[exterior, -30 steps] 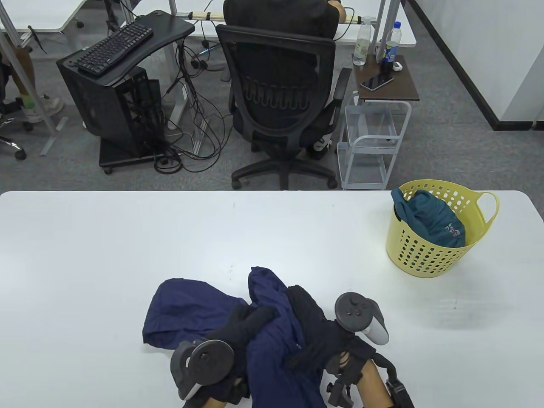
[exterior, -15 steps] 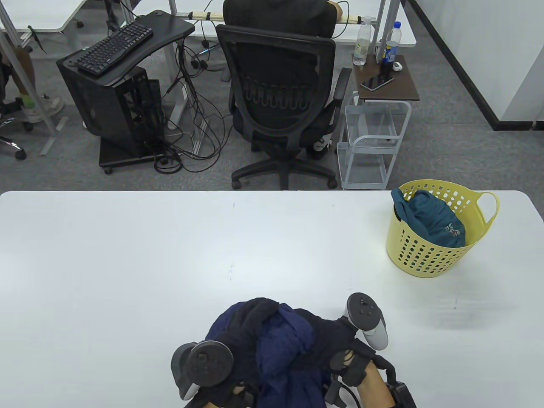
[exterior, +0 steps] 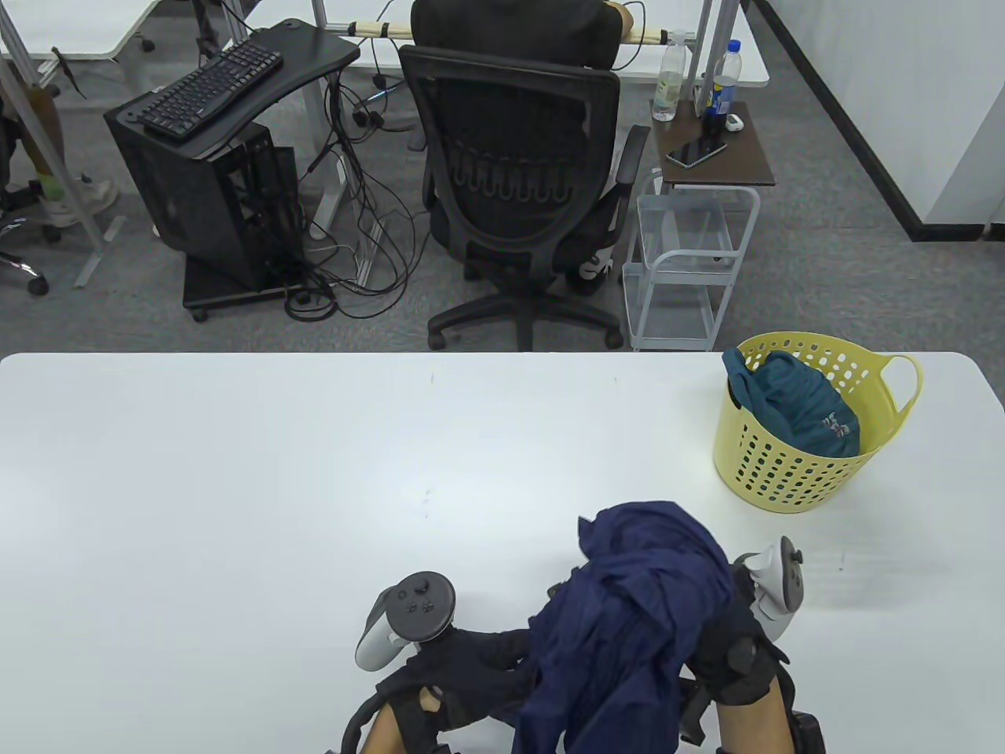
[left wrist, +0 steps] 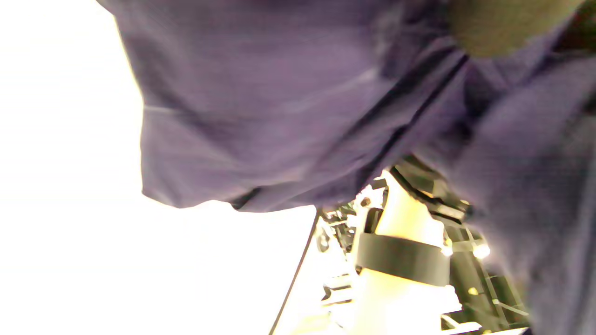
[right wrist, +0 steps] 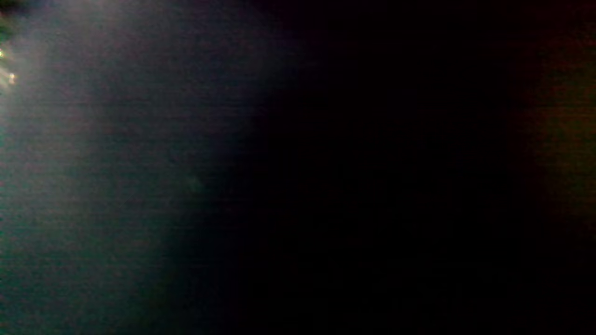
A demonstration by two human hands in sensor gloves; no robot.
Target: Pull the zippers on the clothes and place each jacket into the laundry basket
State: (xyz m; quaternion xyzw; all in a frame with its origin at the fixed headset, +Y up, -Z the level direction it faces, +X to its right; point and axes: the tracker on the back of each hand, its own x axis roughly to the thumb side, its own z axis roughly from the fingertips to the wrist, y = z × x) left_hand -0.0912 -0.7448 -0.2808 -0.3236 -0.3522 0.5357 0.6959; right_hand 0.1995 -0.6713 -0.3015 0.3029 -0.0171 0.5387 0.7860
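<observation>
Bunching up above the near edge of the white table (exterior: 235, 471), the navy jacket (exterior: 628, 620) hangs as a crumpled heap between the two gloved hands, lower centre-right in the table view. The right hand (exterior: 734, 644) sits at the jacket's right side, its palm and fingers buried under the cloth, so its grip cannot be told; only the glove's back and the tracker (exterior: 777, 585) strapped there show. The left hand (exterior: 471, 667) reaches in from the left, its fingers stretched toward the jacket's lower left fold and meeting the fabric there; whether they curl round the cloth cannot be told. Its own tracker (exterior: 408, 616) stands to the left of the jacket, apart from it.

The left wrist view is filled with blurred navy cloth (left wrist: 302, 102) draped across the top, with bright table below and a strapped forearm behind. The right wrist view is almost wholly dark, covered by fabric.

The yellow laundry basket (exterior: 785, 479) stands at the far right of the table, well apart from the jacket and hands, up and to the right of them. A teal garment (exterior: 793, 404) lies inside it, one edge lapping over the left rim.
</observation>
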